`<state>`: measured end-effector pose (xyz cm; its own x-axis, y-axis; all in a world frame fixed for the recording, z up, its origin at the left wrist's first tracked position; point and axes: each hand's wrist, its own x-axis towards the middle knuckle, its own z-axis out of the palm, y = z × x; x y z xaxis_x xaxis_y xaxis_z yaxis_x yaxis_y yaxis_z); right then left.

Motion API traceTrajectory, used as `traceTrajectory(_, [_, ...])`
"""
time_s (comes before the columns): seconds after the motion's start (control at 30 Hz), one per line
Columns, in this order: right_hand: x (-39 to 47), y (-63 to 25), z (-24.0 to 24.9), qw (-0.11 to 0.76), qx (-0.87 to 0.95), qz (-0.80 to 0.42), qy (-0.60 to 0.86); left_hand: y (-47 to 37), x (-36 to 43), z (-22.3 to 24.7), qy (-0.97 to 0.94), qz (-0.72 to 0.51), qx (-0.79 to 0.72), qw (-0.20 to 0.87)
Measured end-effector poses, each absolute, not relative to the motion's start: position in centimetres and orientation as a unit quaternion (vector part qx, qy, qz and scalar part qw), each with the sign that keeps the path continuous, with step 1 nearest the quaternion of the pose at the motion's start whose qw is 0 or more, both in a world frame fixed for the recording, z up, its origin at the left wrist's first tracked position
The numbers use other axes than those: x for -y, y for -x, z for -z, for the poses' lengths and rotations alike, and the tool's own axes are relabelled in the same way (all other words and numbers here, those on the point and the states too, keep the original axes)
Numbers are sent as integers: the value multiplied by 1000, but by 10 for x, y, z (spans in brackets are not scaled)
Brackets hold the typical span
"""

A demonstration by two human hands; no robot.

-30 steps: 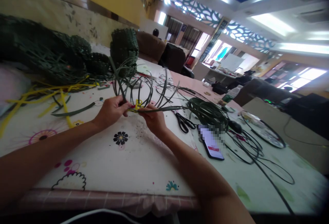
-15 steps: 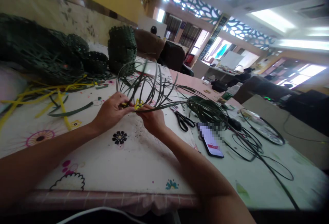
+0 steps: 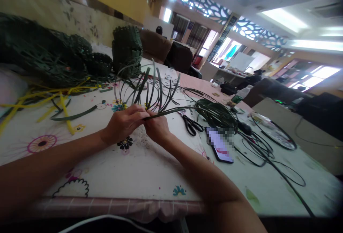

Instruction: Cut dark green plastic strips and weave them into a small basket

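A half-woven piece of dark green flat strips fans upward over the flowered tablecloth, its loose ends curving in many directions. My left hand is closed on its near edge from the left, fingers pinched together. From the right, my right hand grips the same edge, almost touching the left. One long green strip runs from between the fingers toward the coil on the right. Bits of yellow strip show behind the fingers; most of the woven base is hidden by my hands.
Black scissors lie right of my hands, beside a phone and a coil of green strip. Yellow strips are scattered at the left. Dark green woven baskets stand along the back left.
My left hand has shifted right and closer to my right hand, covering the yellow strips that showed between them. The loose green ends have swung and spread differently.
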<state>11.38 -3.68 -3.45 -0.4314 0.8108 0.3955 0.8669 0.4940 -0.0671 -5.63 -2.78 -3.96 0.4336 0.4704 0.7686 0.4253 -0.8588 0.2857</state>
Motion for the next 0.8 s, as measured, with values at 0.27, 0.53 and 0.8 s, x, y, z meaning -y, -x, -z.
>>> traceTrajectory(0.27, [34, -115, 39, 217, 848, 64, 479, 57, 23, 37, -844, -466, -256, 65])
traceTrajectory(0.53, [34, -121, 41, 229, 861, 85, 447, 67, 15, 27, -777, -466, -409, 107])
traceTrajectory(0.8, [31, -120, 44, 295, 847, 59, 438, 72, 15, 20, -722, -507, -444, 156])
